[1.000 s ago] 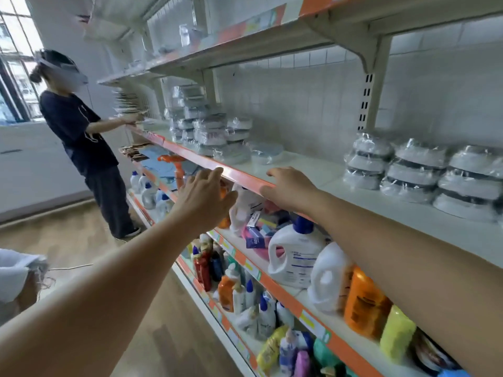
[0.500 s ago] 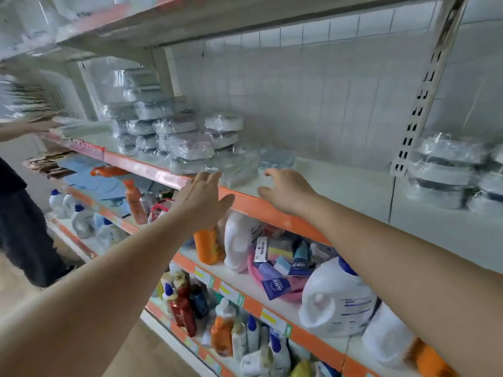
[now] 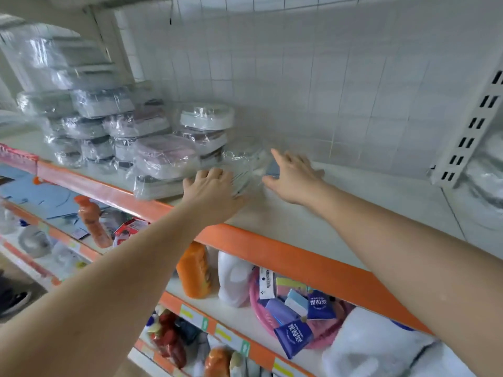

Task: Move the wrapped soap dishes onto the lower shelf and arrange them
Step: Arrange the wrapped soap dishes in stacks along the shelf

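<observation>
A pile of plastic-wrapped soap dishes [image 3: 114, 123] is stacked at the left of the white shelf [image 3: 340, 213] with the orange front edge. My left hand [image 3: 215, 191] lies on a low wrapped dish [image 3: 239, 164] at the pile's right end, fingers bent over its near side. My right hand [image 3: 294, 175] reaches past it with straight, spread fingers and touches the wrap at the dish's right side. A pink-tinted wrapped dish [image 3: 166, 156] sits just left of my left hand. More wrapped dishes [image 3: 487, 172] show at the far right, beyond the shelf upright.
A slotted white upright [image 3: 468, 131] divides the shelf at right. Below hang shelves of bottles: an orange bottle [image 3: 194, 270], a white jug [image 3: 234, 278], and a pink basin [image 3: 299, 317] of packets. White tiled wall behind. A person's shoe [image 3: 13, 303] shows at lower left.
Both hands have moved forward from the orange shelf edge onto the shelf and reached the low wrapped dish. The view has swung closer and to the right; the other person has left the frame.
</observation>
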`<state>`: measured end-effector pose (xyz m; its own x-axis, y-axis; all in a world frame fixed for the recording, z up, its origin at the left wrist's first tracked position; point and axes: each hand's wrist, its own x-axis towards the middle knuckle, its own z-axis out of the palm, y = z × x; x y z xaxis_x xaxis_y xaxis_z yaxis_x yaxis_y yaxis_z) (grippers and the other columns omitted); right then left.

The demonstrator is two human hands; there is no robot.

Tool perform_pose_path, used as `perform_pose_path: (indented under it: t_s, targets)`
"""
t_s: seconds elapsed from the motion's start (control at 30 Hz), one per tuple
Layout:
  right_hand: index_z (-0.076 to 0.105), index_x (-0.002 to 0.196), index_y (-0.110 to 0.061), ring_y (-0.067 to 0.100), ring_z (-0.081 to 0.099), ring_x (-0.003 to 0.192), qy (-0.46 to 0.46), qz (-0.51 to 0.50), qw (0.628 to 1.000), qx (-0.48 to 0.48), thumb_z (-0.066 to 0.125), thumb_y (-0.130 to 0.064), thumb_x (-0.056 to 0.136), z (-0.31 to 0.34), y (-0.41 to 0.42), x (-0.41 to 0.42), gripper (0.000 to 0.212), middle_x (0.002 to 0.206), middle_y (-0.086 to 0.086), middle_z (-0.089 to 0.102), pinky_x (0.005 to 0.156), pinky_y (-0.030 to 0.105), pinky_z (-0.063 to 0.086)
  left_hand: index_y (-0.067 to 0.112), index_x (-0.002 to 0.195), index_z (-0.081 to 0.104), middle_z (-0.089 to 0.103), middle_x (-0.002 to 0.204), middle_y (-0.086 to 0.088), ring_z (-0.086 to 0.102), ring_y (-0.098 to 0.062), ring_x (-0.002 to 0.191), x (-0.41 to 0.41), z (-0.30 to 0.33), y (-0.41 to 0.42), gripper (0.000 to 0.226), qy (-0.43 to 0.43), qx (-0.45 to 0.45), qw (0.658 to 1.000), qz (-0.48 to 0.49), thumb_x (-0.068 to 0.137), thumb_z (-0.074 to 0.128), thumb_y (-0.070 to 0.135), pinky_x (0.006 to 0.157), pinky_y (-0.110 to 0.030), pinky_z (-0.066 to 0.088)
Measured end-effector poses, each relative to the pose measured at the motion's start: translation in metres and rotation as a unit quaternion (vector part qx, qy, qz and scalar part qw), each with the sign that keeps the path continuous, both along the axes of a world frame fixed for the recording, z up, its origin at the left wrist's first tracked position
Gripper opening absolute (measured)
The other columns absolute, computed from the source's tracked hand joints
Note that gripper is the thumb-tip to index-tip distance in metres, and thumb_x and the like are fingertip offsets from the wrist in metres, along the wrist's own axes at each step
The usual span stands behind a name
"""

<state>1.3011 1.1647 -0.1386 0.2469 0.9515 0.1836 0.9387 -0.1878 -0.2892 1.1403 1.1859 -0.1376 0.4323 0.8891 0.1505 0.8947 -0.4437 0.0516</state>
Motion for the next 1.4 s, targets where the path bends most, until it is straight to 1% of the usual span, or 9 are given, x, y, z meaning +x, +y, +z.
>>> perform_pose_path:
  t_s: [0.07, 0.13, 0.37, 0.47, 0.57, 0.77, 0.87, 1.13, 1.4]
  targets:
    - [0.046, 0.126, -0.02, 0.034, 0.033, 0.129, 0.011, -0.021, 1.0, -0.02, 0.042, -0.057, 0.086, -0.004, 0.01, 0.004, 0.055, 0.137, 0.011, 0.043, 0.104, 0.056, 0.029, 0.021, 0.132, 0.042, 0.035, 0.143, -0.003, 0.027, -0.028, 0.131, 0.004, 0.002, 0.01, 0.058, 0.005, 0.016, 1.0, -0.023, 0.087, 0.044, 0.058, 0.102, -0.042, 0.028]
    - [0.052, 0.118, -0.018, 0.034, 0.037, 0.124, 0.016, -0.046, 0.999, -0.007, 0.048, -0.061, 0.084, -0.001, 0.011, 0.008, 0.055, 0.129, 0.009, 0.047, 0.101, 0.054, 0.033, 0.024, 0.13, 0.045, 0.039, 0.139, -0.003, 0.029, -0.029, 0.128, 0.008, 0.004, 0.019, 0.057, 0.003, 0.022, 0.999, -0.047, 0.085, 0.048, 0.058, 0.099, -0.039, 0.031]
    - [0.049, 0.12, -0.014, 0.028, 0.032, 0.127, 0.037, -0.116, 0.992, 0.03, 0.06, -0.049, 0.079, -0.006, 0.004, 0.002, 0.055, 0.129, 0.007, 0.042, 0.097, 0.041, 0.037, 0.026, 0.133, 0.04, 0.03, 0.138, -0.005, 0.021, -0.03, 0.129, 0.012, -0.004, 0.042, 0.062, -0.091, -0.023, 0.99, -0.106, 0.081, 0.057, 0.055, 0.103, -0.041, 0.03]
    - [0.044, 0.128, -0.03, 0.034, 0.022, 0.132, 0.064, -0.18, 0.982, 0.007, 0.055, -0.057, 0.078, -0.01, 0.002, -0.004, 0.058, 0.14, 0.008, 0.029, 0.102, 0.049, 0.034, 0.03, 0.134, 0.035, 0.027, 0.141, -0.004, 0.021, -0.035, 0.133, 0.01, -0.011, 0.051, 0.063, -0.088, -0.041, 0.987, -0.129, 0.081, 0.053, 0.059, 0.107, -0.042, 0.026]
    - [0.041, 0.131, -0.035, 0.038, 0.038, 0.125, 0.068, -0.215, 0.974, 0.022, 0.053, -0.067, 0.077, -0.015, -0.003, -0.012, 0.063, 0.146, 0.008, 0.022, 0.1, 0.048, 0.038, 0.027, 0.135, 0.031, 0.029, 0.142, -0.008, 0.032, -0.038, 0.129, 0.006, -0.013, 0.056, 0.064, -0.059, -0.03, 0.985, -0.158, 0.083, 0.049, 0.06, 0.106, -0.041, 0.027]
    - [0.035, 0.14, -0.035, 0.038, 0.036, 0.129, 0.102, -0.22, 0.969, 0.037, 0.055, -0.052, 0.084, -0.02, -0.023, -0.023, 0.062, 0.154, 0.004, 0.011, 0.106, 0.038, 0.033, 0.025, 0.139, 0.029, 0.028, 0.14, -0.015, 0.036, -0.044, 0.121, 0.001, -0.017, 0.056, 0.062, -0.048, -0.018, 0.983, -0.178, 0.086, 0.048, 0.052, 0.103, -0.045, 0.031]
    - [0.038, 0.139, -0.034, 0.032, 0.038, 0.129, 0.126, -0.24, 0.961, 0.06, 0.057, -0.046, 0.083, -0.015, -0.04, -0.024, 0.06, 0.154, -0.001, 0.015, 0.106, 0.037, 0.034, 0.026, 0.137, 0.034, 0.029, 0.139, -0.014, 0.036, -0.045, 0.12, 0.002, -0.015, 0.049, 0.057, -0.069, -0.023, 0.982, -0.175, 0.087, 0.05, 0.047, 0.101, -0.046, 0.032]
    - [0.032, 0.143, -0.034, 0.03, 0.034, 0.132, 0.065, -0.279, 0.953, 0.096, 0.056, -0.048, 0.085, 0.017, -0.134, -0.005, 0.064, 0.155, -0.001, 0.014, 0.105, 0.034, 0.034, 0.029, 0.142, 0.03, 0.028, 0.146, -0.009, 0.035, -0.042, 0.124, 0.055, 0.017, -0.024, 0.06, -0.149, -0.014, 0.952, -0.265, 0.088, 0.049, 0.047, 0.104, -0.04, 0.027]
    - [0.031, 0.143, -0.036, 0.027, 0.025, 0.139, 0.021, -0.344, 0.932, 0.112, 0.057, -0.049, 0.085, 0.043, -0.294, 0.042, 0.065, 0.157, -0.003, 0.007, 0.108, 0.034, 0.027, 0.032, 0.141, 0.033, 0.034, 0.144, -0.005, 0.04, -0.037, 0.125, 0.125, 0.046, -0.163, 0.06, -0.177, -0.021, 0.923, -0.34, 0.086, 0.05, 0.05, 0.102, -0.037, 0.033]
